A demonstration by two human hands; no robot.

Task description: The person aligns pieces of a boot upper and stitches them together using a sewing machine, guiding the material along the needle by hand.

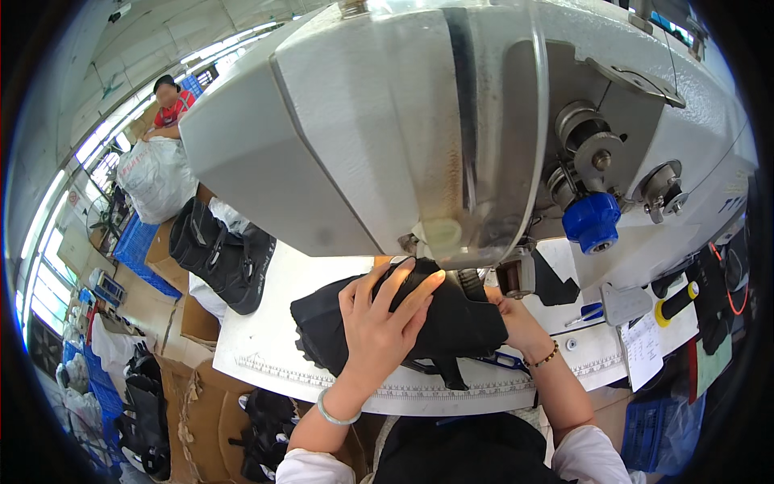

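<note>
A black boot (459, 331), dark and soft-sided with a toothed edge at its left end and a strap hanging at the front, lies under the head of a large grey sewing machine (363, 121). My left hand (383, 323) rests on top of it, open, with fingers spread and pressing the material. At its right end, my right hand (520, 323) has its fingers curled at the edge, beside the machine's metal presser area (514, 276). The boot's edge hides part of the right fingers. The needle cannot be made out.
Another black boot (222, 254) stands on the left of the white table (274, 347), which has a ruler strip along its front. Blue-handled snips (591, 313), a thread spool (677, 304) and a written sheet (641, 351) lie right. Cardboard boxes (205, 411) stand lower left; a person (169, 109) is beyond.
</note>
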